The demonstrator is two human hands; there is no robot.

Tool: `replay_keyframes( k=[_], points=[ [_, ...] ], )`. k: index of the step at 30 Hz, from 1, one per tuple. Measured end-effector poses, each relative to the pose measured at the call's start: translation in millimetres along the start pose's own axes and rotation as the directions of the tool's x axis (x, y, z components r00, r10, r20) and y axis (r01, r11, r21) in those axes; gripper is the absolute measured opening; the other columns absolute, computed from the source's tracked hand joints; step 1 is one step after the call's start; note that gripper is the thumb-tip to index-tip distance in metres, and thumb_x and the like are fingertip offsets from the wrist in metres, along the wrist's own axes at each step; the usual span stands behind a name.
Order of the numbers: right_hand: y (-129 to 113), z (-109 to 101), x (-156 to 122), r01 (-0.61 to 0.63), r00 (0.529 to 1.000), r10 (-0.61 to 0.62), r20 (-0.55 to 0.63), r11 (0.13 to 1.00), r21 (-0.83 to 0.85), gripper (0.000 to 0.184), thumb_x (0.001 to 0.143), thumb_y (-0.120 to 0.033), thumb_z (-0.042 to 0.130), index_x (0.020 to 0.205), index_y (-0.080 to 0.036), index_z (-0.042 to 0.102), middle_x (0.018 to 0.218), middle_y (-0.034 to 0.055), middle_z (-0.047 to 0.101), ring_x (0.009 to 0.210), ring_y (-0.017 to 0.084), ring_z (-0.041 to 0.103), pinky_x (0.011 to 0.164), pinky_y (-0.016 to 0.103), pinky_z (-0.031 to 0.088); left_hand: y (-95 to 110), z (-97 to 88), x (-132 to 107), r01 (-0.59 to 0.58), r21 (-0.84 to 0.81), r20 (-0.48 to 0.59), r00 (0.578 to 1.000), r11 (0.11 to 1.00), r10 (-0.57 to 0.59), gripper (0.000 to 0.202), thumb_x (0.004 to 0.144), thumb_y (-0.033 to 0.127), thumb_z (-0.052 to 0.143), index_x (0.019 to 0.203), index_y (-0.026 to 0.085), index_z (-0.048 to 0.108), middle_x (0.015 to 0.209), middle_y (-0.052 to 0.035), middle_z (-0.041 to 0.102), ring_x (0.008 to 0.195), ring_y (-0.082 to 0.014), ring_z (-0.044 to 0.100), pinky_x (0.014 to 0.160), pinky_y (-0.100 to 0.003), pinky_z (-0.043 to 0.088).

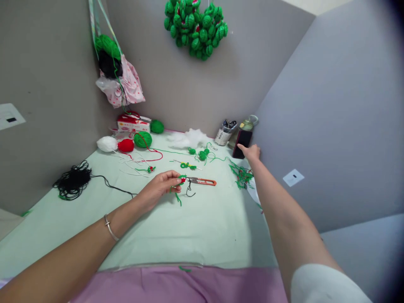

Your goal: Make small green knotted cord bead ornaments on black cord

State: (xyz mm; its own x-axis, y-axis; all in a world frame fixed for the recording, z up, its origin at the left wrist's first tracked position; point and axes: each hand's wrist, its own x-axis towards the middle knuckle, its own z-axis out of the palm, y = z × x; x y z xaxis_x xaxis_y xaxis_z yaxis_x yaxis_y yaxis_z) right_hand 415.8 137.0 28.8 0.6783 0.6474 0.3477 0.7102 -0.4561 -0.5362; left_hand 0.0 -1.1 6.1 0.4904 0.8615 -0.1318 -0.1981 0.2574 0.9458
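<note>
My left hand (164,185) is closed, pinching a small green and red crochet piece (182,180) with green yarn tails hanging below it. Thread snips (203,181) with orange handles lie on the table just right of that piece, beside a loose black yarn end (190,190). My right hand (251,152) is stretched toward the back right, one finger out against the front of a dark phone (243,143). The phone stands tilted upright before a greenish bottle (248,123). A crochet hook (189,165) with a green piece lies behind the snips.
Black yarn (74,180) lies at left. White (107,143), red (126,145) and green balls (143,139) sit near a box (134,124) with red scissors. White stuffing (191,139), a pen cup (224,134) and green scraps (241,176) are farther right. A green crocheted bunch (197,29) hangs above.
</note>
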Motion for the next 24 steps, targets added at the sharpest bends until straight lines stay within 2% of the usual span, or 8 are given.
replay_keyframes(
  k=[4,7,12,16,20,22,24],
  points=[
    [4,26,17,-0.127,0.991,0.126,0.034,0.992,0.019,0.088,0.066,-0.051,0.081,0.131,-0.003,0.047,0.134,0.0309,0.047,0.13,0.038,0.043,0.106,0.045,0.037,2,1.4,-1,0.012,0.012,0.015,1.0,1.0,-0.012,0.028,0.074,0.037,0.076,0.086,0.017,0.059,0.078,0.0022,0.055,0.073,-0.0116,0.059,0.075,-0.026,0.047],
    [-1,41,23,-0.191,0.981,0.19,0.03,0.981,0.036,0.091,0.065,-0.05,0.081,0.135,-0.006,0.042,0.138,0.0298,0.044,0.132,0.038,0.041,0.107,0.045,0.035,1,0.6,-1,0.006,0.006,0.031,1.0,1.0,-0.006,0.026,0.076,0.035,0.074,0.087,0.017,0.06,0.082,0.0009,0.057,0.074,-0.0118,0.059,0.076,-0.027,0.047],
    [-7,49,20,-0.258,0.966,0.259,0.001,0.964,0.069,0.088,0.07,-0.044,0.078,0.14,-0.013,0.036,0.143,0.0282,0.04,0.135,0.037,0.039,0.107,0.047,0.034,-1,-2.3,2,-0.005,-0.006,0.034,0.999,1.0,0.005,0.021,0.079,0.033,0.072,0.088,0.017,0.061,0.084,0.0001,0.058,0.075,-0.0117,0.059,0.077,-0.026,0.047],
    [-11,43,11,-0.272,0.962,0.273,0.012,0.957,0.099,0.086,0.071,-0.043,0.078,0.141,-0.016,0.036,0.144,0.0265,0.039,0.137,0.037,0.038,0.109,0.049,0.033,-2,-2.0,1,0.001,-0.018,0.049,0.999,1.0,0.0,0.02,0.079,0.032,0.071,0.088,0.017,0.062,0.083,0.0007,0.058,0.074,-0.0114,0.059,0.077,-0.027,0.047],
    [-23,23,0,-0.241,0.97,0.244,-0.001,0.958,0.152,0.085,0.072,-0.039,0.076,0.141,-0.011,0.034,0.147,0.0329,0.032,0.139,0.042,0.032,0.109,0.058,0.029,0,-0.8,0,0.005,-0.025,0.052,0.999,1.0,-0.004,0.02,0.079,0.033,0.072,0.086,0.017,0.062,0.081,0.0009,0.058,0.073,-0.0112,0.058,0.077,-0.027,0.046],
    [-35,11,-13,-0.162,0.987,0.161,0.021,0.965,0.207,0.074,0.077,-0.037,0.07,0.138,-0.009,0.038,0.147,0.0326,0.034,0.137,0.04,0.035,0.108,0.057,0.031,1,-0.1,-1,0.01,-0.029,0.047,0.999,1.0,-0.008,0.021,0.078,0.034,0.072,0.086,0.017,0.062,0.079,0.0008,0.058,0.072,-0.0114,0.057,0.076,-0.027,0.046],
    [-50,-1,-35,-0.042,0.993,0.006,0.121,0.955,0.293,0.055,0.081,-0.035,0.064,0.127,-0.009,0.052,0.134,0.0256,0.052,0.125,0.034,0.051,0.103,0.049,0.041,2,0.5,-2,0.008,-0.036,0.045,0.999,0.999,-0.007,0.021,0.078,0.034,0.073,0.085,0.017,0.062,0.078,0.0009,0.058,0.072,-0.0117,0.057,0.076,-0.027,0.045]
  ],
)
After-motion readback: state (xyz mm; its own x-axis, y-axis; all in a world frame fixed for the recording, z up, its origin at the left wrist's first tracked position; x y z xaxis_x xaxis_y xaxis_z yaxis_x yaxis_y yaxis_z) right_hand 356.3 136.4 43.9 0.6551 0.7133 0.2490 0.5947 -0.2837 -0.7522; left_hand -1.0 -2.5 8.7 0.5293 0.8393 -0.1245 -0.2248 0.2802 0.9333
